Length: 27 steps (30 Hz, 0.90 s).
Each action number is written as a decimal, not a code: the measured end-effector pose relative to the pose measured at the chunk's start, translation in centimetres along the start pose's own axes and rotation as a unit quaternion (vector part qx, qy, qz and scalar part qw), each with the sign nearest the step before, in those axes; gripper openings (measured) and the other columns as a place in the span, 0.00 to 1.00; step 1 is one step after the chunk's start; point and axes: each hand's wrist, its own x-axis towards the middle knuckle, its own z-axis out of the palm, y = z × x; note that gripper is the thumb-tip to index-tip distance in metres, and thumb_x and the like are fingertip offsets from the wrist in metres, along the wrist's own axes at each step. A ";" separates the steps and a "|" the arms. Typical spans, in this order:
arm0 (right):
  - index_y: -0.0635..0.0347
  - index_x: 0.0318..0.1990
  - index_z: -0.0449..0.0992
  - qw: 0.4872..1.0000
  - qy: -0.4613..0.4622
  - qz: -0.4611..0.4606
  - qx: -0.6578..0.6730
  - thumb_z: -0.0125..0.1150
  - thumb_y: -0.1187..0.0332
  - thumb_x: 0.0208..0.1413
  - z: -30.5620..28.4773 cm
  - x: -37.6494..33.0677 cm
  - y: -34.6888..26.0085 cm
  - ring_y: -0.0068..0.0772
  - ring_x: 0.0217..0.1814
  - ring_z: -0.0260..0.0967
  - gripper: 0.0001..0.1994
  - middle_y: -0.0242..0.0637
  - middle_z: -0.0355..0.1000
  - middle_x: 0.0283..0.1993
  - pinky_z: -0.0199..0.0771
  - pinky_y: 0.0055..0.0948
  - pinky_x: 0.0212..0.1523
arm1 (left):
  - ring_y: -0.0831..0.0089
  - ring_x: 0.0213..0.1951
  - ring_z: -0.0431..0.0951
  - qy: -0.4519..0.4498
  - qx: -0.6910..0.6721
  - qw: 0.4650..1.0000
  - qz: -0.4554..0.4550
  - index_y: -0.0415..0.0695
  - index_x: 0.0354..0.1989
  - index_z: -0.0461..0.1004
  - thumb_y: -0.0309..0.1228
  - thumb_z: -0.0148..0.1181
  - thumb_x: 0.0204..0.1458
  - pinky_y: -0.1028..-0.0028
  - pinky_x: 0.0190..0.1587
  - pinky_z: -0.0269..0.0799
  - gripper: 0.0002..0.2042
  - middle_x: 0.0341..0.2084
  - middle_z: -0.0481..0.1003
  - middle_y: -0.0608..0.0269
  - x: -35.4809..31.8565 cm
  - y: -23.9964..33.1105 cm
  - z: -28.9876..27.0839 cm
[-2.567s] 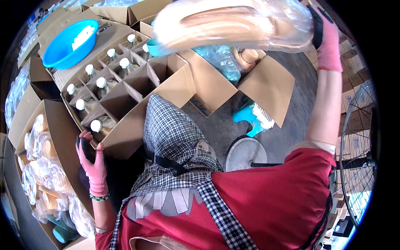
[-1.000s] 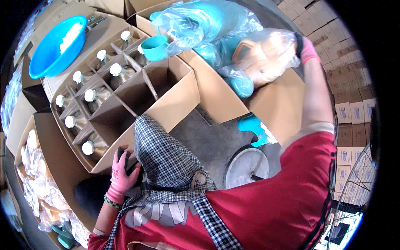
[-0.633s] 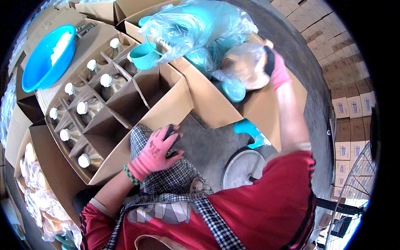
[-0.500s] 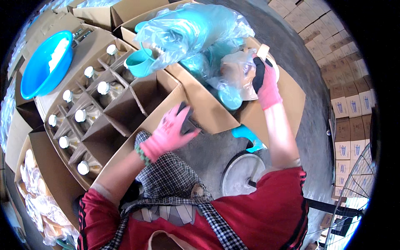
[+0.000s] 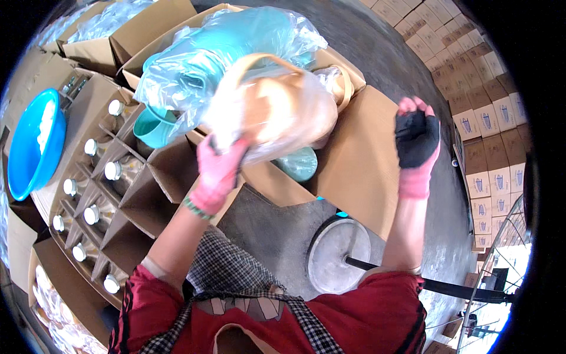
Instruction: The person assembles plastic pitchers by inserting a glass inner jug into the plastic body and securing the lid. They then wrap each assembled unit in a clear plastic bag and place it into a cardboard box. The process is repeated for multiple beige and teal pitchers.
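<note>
My left hand [image 5: 217, 171], in a pink glove, grips the near left edge of a clear plastic bag of beige cup-like pieces [image 5: 274, 106]. A curved beige band stands out at the top of this bag, which is blurred by motion. The bag is over an open cardboard box [image 5: 359, 153] that holds a large bag of teal plasticware [image 5: 236, 44]. My right hand [image 5: 417, 137], in a pink glove with a black palm, is raised at the right of the box. Its fingers are loosely bent and apart from everything, with nothing in them.
At left, a divided carton [image 5: 144, 203] holds several white-capped bottles [image 5: 92, 214]. A teal mug [image 5: 154, 126] sits at its far corner, and a blue basin [image 5: 36, 144] lies beyond. Stacked cartons [image 5: 489, 141] line the right, near a round grey base [image 5: 339, 256] with a black pole.
The bag of beige pieces has come up and left out of the box, into my left hand. My right hand has let go and moved right. The view has shifted slightly.
</note>
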 end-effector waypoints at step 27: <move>0.69 0.34 0.72 0.738 0.230 0.070 -0.630 0.61 0.58 0.40 -20.0 18.4 21.2 0.47 0.42 0.67 0.20 0.52 0.70 0.37 0.66 0.35 0.43 | 0.68 0.38 0.70 0.067 0.024 0.995 0.069 0.36 0.43 0.65 0.25 0.59 0.39 0.70 0.41 0.68 0.20 0.38 0.69 0.58 -0.9 4.9 -7.4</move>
